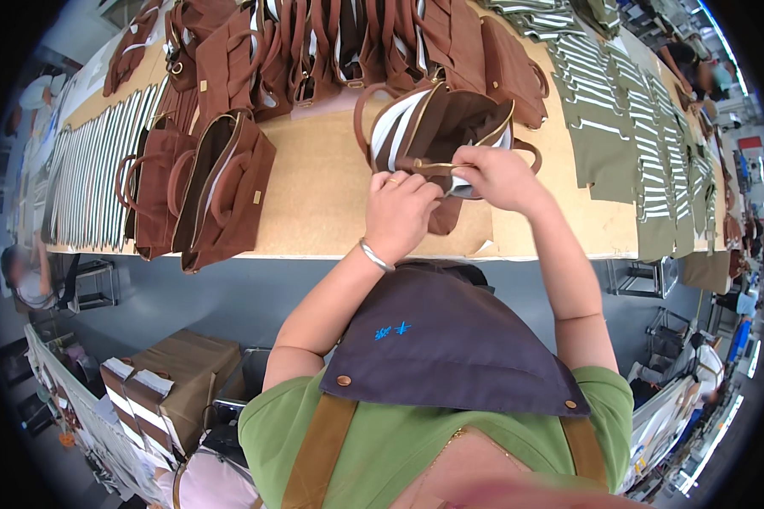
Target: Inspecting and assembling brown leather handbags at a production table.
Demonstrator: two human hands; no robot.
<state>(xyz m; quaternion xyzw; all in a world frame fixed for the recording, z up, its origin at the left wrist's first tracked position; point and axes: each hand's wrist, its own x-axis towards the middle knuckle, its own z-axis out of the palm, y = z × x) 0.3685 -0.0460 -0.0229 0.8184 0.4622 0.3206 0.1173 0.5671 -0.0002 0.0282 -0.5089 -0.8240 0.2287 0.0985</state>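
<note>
A brown handbag [463, 119] with white inner panels stands wide open on the table in front of me. My left hand [401, 210] is closed on its near top edge, fingers curled over the rim. At the right of the same edge, my right hand [499, 176] pinches the gold zipper [433, 166] between thumb and fingers. The zipper edge runs between the two hands. A loop handle [363, 119] sticks out at the bag's left side. My fingers hide part of the front panel.
Two brown handbags [229, 191] stand to the left, beside a row of striped white-and-dark pieces [102, 174]. More brown bags [348, 47] crowd the table's far side. Olive pieces with white strips [603, 136] lie to the right. A brown box [187, 382] sits below the table, behind my left side.
</note>
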